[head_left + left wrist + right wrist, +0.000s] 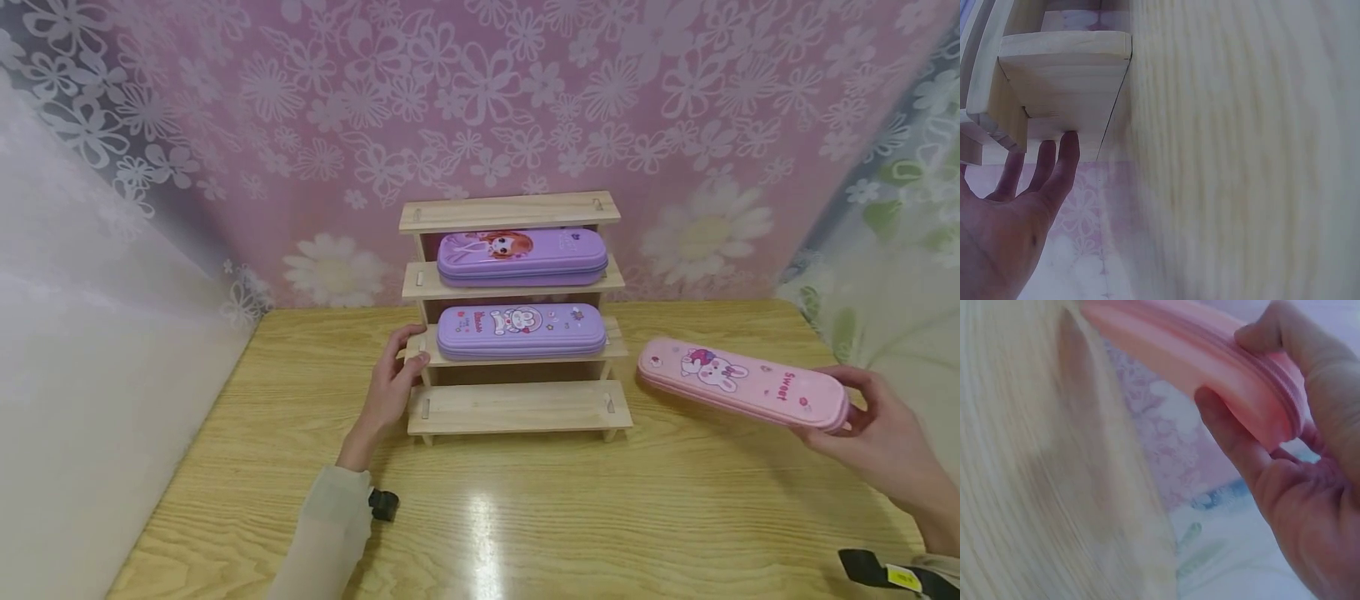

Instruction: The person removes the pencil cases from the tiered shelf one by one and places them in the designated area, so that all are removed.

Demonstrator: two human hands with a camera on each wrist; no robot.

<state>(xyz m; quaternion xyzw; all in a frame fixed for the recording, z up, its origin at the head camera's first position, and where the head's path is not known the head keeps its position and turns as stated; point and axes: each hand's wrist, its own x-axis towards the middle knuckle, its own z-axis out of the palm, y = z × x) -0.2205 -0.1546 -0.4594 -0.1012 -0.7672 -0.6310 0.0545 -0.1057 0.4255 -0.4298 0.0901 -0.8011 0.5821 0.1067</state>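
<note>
A stepped wooden rack (517, 408) stands mid-table in the head view. At its left side my left hand (393, 375) grips the end of a lower board, thumb at the front edge; in the left wrist view its fingers (1067, 153) reach along the rack's side. Off to the right, my right hand (885, 433) holds a pink pencil case (738, 383) by its right end, the bunny lid facing up. The right wrist view shows thumb and fingers pinching the case (1235, 381) across its zipper edge, above the table.
On the rack lie a purple pencil case (525, 258) with a girl's picture and, one step lower, a lilac pencil case (521, 331) with a bunny. The lowest board is bare wood. Behind the wooden table (570, 508) hangs a pink flowered curtain (480, 108).
</note>
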